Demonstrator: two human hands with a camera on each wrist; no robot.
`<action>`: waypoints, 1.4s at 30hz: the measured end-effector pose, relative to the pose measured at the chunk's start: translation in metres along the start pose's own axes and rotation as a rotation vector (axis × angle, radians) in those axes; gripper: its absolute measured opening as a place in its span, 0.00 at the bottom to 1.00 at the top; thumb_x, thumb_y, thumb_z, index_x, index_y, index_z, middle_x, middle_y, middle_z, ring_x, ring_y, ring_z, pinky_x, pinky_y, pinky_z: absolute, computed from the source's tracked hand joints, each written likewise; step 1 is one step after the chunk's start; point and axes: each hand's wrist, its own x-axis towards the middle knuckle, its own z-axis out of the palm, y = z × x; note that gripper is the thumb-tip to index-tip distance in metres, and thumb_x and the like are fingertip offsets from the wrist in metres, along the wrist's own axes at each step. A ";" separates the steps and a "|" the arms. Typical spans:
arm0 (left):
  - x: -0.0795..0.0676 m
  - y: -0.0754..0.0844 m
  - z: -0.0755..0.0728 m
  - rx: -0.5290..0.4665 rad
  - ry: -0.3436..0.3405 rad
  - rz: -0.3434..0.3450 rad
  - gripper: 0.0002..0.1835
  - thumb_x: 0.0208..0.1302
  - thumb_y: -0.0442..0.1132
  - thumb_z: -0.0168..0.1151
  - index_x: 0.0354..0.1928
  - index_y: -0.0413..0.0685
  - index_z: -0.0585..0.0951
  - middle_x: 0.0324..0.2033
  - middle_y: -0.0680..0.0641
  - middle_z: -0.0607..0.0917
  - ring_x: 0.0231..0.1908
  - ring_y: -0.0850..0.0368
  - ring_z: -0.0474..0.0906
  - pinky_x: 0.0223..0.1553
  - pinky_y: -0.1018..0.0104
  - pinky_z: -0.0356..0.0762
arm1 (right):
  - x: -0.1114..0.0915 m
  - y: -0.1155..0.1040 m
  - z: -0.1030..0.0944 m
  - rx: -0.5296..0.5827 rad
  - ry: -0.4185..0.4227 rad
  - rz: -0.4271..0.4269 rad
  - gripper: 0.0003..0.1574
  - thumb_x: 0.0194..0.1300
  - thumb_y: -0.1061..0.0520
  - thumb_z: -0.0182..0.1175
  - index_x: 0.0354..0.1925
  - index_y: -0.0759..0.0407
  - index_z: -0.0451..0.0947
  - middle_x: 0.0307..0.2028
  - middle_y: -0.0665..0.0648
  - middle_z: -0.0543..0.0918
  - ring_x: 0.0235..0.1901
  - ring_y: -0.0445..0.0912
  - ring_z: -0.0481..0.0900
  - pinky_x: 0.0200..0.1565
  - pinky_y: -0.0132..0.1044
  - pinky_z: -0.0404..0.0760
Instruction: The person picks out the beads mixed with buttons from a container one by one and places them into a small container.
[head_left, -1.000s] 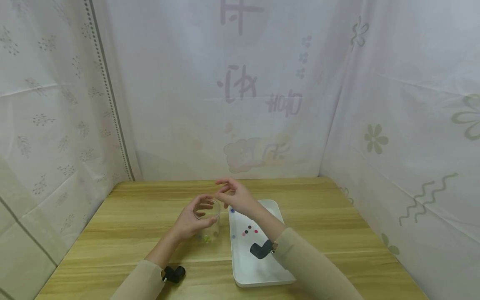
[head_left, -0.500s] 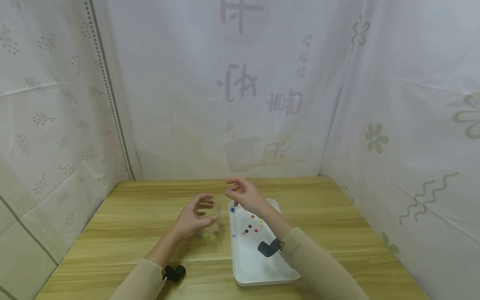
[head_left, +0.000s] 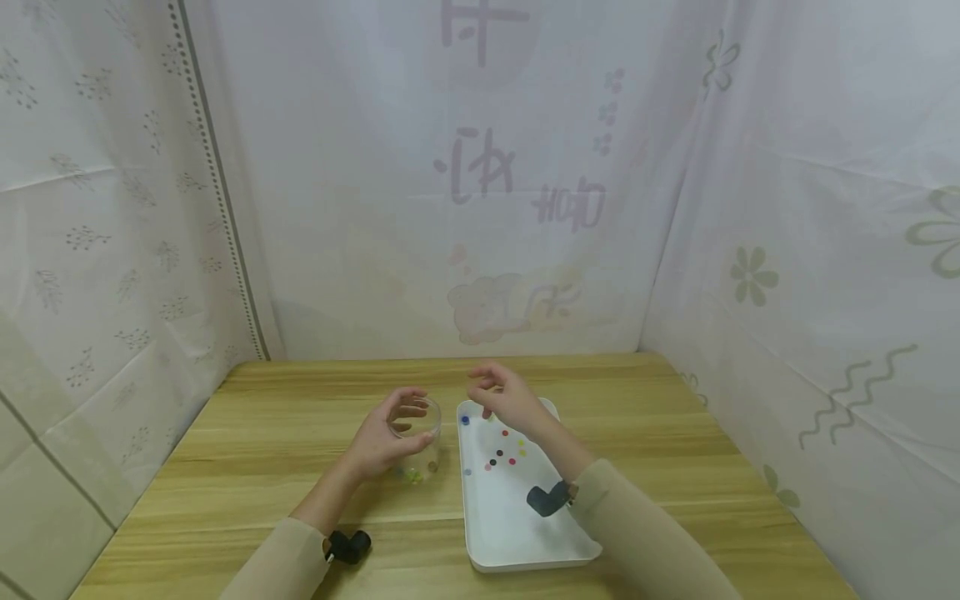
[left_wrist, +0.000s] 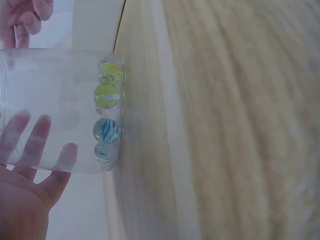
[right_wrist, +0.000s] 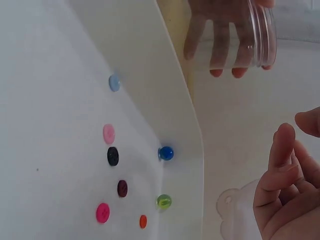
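My left hand grips a clear jar that stands upright on the table. Several green and blue glass marbles lie at its bottom. Above the far end of a white tray is my right hand, fingers loosely curled, thumb and index finger apart with nothing between them. Inside the tray, a blue marble and a green marble sit by the far wall. Several buttons lie there too, among them a magenta button, a black button and a pink button.
The wooden table carries the tray just right of the jar. A light blue button lies near the tray's left wall. Patterned curtains hang behind the table and on both sides.
My right hand has moved right, from beside the jar's mouth to above the tray's far end. Its fingertips have come apart. The left hand and jar stay in place.
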 end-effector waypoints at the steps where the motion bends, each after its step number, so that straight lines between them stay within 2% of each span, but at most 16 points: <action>1: 0.000 0.000 0.000 0.000 0.000 -0.001 0.37 0.68 0.42 0.78 0.75 0.52 0.72 0.69 0.36 0.81 0.71 0.25 0.74 0.70 0.28 0.75 | 0.000 0.003 0.000 -0.005 0.005 0.003 0.23 0.77 0.54 0.67 0.67 0.55 0.80 0.50 0.60 0.88 0.30 0.46 0.84 0.29 0.33 0.77; 6: 0.000 -0.001 0.000 -0.006 0.003 -0.009 0.37 0.68 0.42 0.77 0.75 0.53 0.72 0.69 0.38 0.81 0.71 0.25 0.74 0.71 0.28 0.75 | 0.001 0.011 -0.002 -0.034 0.022 0.032 0.22 0.77 0.53 0.68 0.66 0.54 0.81 0.50 0.58 0.88 0.31 0.47 0.85 0.33 0.36 0.78; 10: 0.000 -0.001 0.001 -0.007 0.004 -0.007 0.36 0.68 0.41 0.77 0.75 0.53 0.72 0.68 0.38 0.81 0.71 0.25 0.74 0.71 0.28 0.75 | 0.001 0.017 -0.003 -0.055 0.023 0.056 0.23 0.77 0.51 0.68 0.66 0.54 0.82 0.50 0.58 0.88 0.32 0.47 0.86 0.36 0.44 0.83; 13: 0.000 -0.001 0.001 -0.006 0.005 -0.004 0.37 0.68 0.41 0.78 0.75 0.53 0.72 0.68 0.38 0.81 0.71 0.25 0.74 0.71 0.28 0.74 | 0.002 0.022 -0.002 -0.081 0.021 0.071 0.24 0.78 0.51 0.67 0.66 0.56 0.81 0.49 0.57 0.89 0.32 0.47 0.86 0.35 0.44 0.84; 16: 0.000 -0.001 0.001 -0.005 0.005 -0.004 0.36 0.68 0.41 0.77 0.75 0.53 0.72 0.68 0.37 0.81 0.71 0.24 0.74 0.71 0.28 0.75 | 0.003 0.025 -0.001 -0.101 0.014 0.071 0.25 0.78 0.51 0.67 0.66 0.60 0.81 0.49 0.57 0.89 0.32 0.47 0.86 0.33 0.40 0.82; 24: 0.000 -0.002 0.001 -0.003 0.005 -0.009 0.36 0.68 0.42 0.77 0.74 0.54 0.72 0.69 0.38 0.81 0.71 0.24 0.74 0.71 0.29 0.75 | 0.004 0.029 0.001 -0.136 -0.009 0.101 0.24 0.79 0.50 0.66 0.66 0.59 0.81 0.49 0.55 0.89 0.32 0.46 0.86 0.37 0.49 0.88; 28: 0.001 -0.001 0.001 -0.010 0.007 -0.008 0.36 0.68 0.42 0.77 0.74 0.55 0.72 0.69 0.38 0.81 0.71 0.24 0.74 0.71 0.27 0.74 | 0.005 0.030 0.003 -0.163 -0.015 0.102 0.24 0.78 0.49 0.66 0.65 0.58 0.82 0.49 0.55 0.89 0.32 0.46 0.86 0.33 0.45 0.86; 32: 0.001 -0.002 0.001 -0.007 0.012 -0.003 0.36 0.68 0.42 0.78 0.74 0.54 0.72 0.69 0.37 0.81 0.71 0.24 0.75 0.70 0.27 0.75 | 0.006 0.031 0.006 -0.162 -0.023 0.100 0.21 0.77 0.50 0.67 0.62 0.57 0.83 0.46 0.55 0.89 0.31 0.46 0.86 0.25 0.37 0.78; 37: 0.001 -0.003 0.001 0.001 0.018 -0.007 0.36 0.67 0.41 0.78 0.74 0.56 0.73 0.68 0.37 0.82 0.69 0.26 0.77 0.67 0.31 0.80 | 0.007 0.035 0.011 -0.149 -0.033 0.114 0.17 0.76 0.52 0.68 0.58 0.54 0.85 0.42 0.56 0.89 0.30 0.46 0.86 0.27 0.33 0.74; 42: 0.001 -0.002 0.001 -0.004 0.014 -0.007 0.36 0.67 0.41 0.78 0.74 0.55 0.73 0.68 0.37 0.82 0.70 0.26 0.76 0.68 0.29 0.79 | 0.009 0.043 0.016 -0.149 -0.028 0.134 0.15 0.76 0.53 0.68 0.57 0.54 0.85 0.39 0.54 0.87 0.29 0.45 0.85 0.29 0.35 0.75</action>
